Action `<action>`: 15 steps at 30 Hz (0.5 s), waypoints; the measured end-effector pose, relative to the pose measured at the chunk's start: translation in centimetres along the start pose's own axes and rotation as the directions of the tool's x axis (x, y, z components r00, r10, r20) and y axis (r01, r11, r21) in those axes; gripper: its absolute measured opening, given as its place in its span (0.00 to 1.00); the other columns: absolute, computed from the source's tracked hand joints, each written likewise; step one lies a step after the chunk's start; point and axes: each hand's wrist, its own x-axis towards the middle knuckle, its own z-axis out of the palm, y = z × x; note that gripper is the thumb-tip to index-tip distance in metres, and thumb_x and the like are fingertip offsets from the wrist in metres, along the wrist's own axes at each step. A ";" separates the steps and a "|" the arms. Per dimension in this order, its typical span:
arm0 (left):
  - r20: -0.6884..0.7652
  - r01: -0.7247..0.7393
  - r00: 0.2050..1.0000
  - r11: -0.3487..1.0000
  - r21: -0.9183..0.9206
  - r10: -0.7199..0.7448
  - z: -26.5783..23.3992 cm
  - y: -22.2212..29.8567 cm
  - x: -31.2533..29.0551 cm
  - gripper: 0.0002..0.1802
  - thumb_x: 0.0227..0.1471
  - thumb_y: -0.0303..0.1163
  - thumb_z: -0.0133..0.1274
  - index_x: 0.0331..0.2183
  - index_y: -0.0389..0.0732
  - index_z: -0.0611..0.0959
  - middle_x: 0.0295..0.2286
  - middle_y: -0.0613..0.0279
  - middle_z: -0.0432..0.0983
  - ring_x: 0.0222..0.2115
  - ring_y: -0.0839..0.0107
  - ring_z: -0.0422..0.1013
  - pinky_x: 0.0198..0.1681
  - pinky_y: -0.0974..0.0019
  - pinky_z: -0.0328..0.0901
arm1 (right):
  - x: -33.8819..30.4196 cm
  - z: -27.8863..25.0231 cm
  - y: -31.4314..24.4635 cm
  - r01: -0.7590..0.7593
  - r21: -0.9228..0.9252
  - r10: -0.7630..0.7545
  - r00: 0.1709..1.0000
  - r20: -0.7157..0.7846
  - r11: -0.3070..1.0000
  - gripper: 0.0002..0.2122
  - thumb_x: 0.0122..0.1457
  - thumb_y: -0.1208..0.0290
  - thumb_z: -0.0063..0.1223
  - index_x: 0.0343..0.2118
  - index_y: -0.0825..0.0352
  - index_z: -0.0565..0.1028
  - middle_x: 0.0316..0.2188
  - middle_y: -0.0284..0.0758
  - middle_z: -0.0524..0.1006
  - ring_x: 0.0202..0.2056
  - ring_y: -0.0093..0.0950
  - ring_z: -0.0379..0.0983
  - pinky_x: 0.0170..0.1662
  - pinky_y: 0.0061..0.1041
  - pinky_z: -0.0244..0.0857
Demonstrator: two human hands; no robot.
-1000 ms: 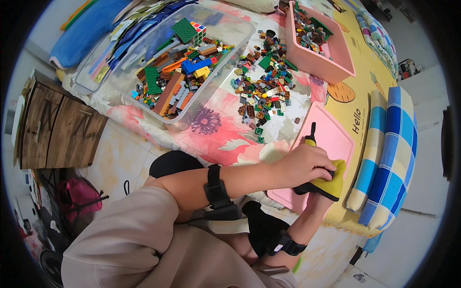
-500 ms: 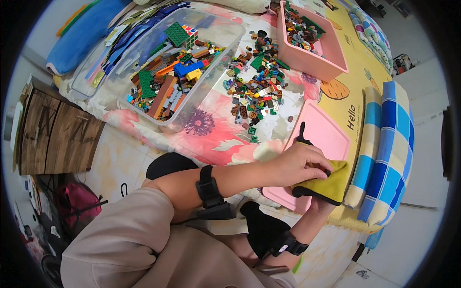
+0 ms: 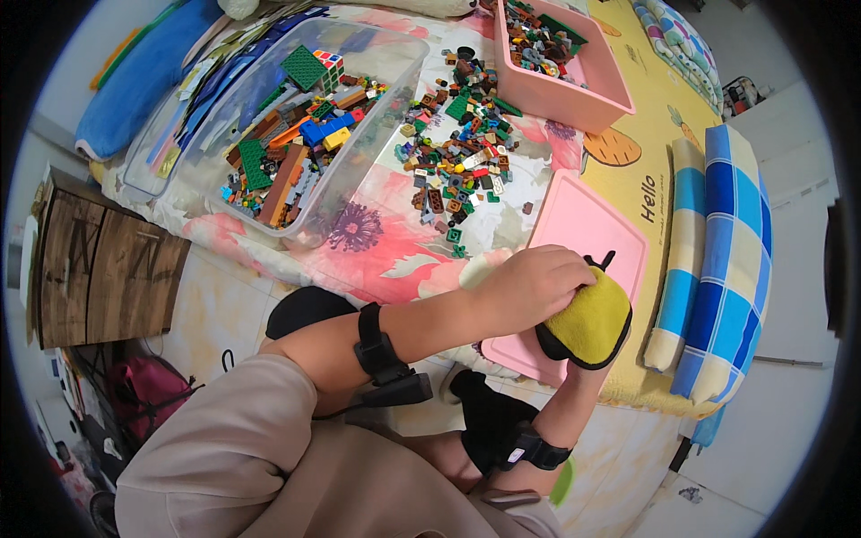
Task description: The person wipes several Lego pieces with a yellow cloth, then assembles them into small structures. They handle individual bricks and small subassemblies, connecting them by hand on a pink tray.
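Note:
A yellow-green cloth (image 3: 587,318) with black edging and a dark loop hangs over the pink lid (image 3: 574,211). My left hand (image 3: 538,285) has its fingers curled and pressed together on the cloth's upper edge. Whether a small piece is also between those fingers is hidden. Behind and beneath the cloth is my right hand (image 3: 592,375); only its wrist end shows, and its fingers are covered. Loose building bricks (image 3: 457,166) of mixed colours lie spread on the floral bedding, farther away and to the left of both hands.
A clear plastic bin (image 3: 332,211) of bricks stands at the left, with a puzzle cube (image 3: 329,67) in it. At the far right of it sits a pink bin (image 3: 574,112) holding more bricks. Folded checked fabric (image 3: 731,260) lies along the bed's right side.
My left hand has shifted up along the cloth and now covers its top edge. The cloth is more rounded and turned, with its loop now at the upper right. My view has shifted slightly.

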 end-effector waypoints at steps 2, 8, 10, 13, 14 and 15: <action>-0.027 -0.042 0.999 0.999 -0.003 0.042 0.0 -0.3 -0.1 0.14 0.41 0.21 0.56 0.35 0.38 0.79 0.33 0.55 0.76 0.36 0.57 0.73 0.40 0.59 0.69 | -0.9 0.9 1.6 0.078 0.131 -0.072 0.996 -0.053 0.988 0.18 0.55 0.71 0.55 0.48 0.70 0.71 0.45 0.39 0.75 0.45 0.31 0.72 0.49 0.28 0.64; 0.185 0.375 0.927 0.811 -0.450 -0.326 0.1 0.2 0.2 0.12 0.47 0.21 0.56 0.37 0.35 0.81 0.34 0.55 0.76 0.35 0.64 0.74 0.39 0.66 0.70 | -1.8 2.1 4.2 -0.143 0.927 0.344 0.939 0.016 0.347 0.15 0.56 0.70 0.55 0.45 0.72 0.72 0.41 0.39 0.76 0.43 0.29 0.73 0.46 0.28 0.66; 0.234 0.461 0.885 0.682 -0.568 -0.403 0.0 0.3 0.5 0.12 0.48 0.22 0.56 0.38 0.34 0.81 0.34 0.55 0.76 0.34 0.65 0.74 0.39 0.68 0.70 | -2.0 2.3 4.1 -0.151 0.983 0.382 0.919 0.101 0.103 0.15 0.57 0.71 0.55 0.44 0.74 0.71 0.41 0.38 0.75 0.43 0.27 0.72 0.47 0.28 0.66; 0.178 0.375 0.927 0.845 -0.381 -0.331 -0.3 0.2 0.4 0.11 0.48 0.21 0.55 0.38 0.35 0.81 0.34 0.58 0.75 0.34 0.69 0.74 0.37 0.69 0.71 | -1.7 2.6 4.0 -0.067 0.728 0.118 0.993 -0.020 0.682 0.18 0.59 0.68 0.52 0.49 0.71 0.68 0.45 0.39 0.73 0.46 0.30 0.71 0.50 0.28 0.65; 0.164 0.325 0.943 0.902 -0.283 -0.288 -0.4 0.1 0.2 0.11 0.48 0.21 0.55 0.37 0.35 0.81 0.34 0.59 0.75 0.34 0.70 0.74 0.37 0.69 0.71 | -1.6 2.6 4.0 -0.027 0.638 0.059 0.998 -0.028 0.770 0.17 0.59 0.68 0.52 0.49 0.71 0.69 0.45 0.38 0.73 0.46 0.29 0.71 0.50 0.27 0.65; 0.153 0.290 0.954 0.925 -0.246 -0.258 -0.4 0.0 0.1 0.11 0.48 0.20 0.55 0.37 0.35 0.81 0.34 0.59 0.75 0.34 0.70 0.74 0.37 0.69 0.71 | -1.6 2.6 4.0 -0.037 0.593 0.065 0.998 -0.026 0.804 0.17 0.59 0.69 0.52 0.49 0.71 0.69 0.45 0.38 0.73 0.45 0.28 0.71 0.49 0.27 0.64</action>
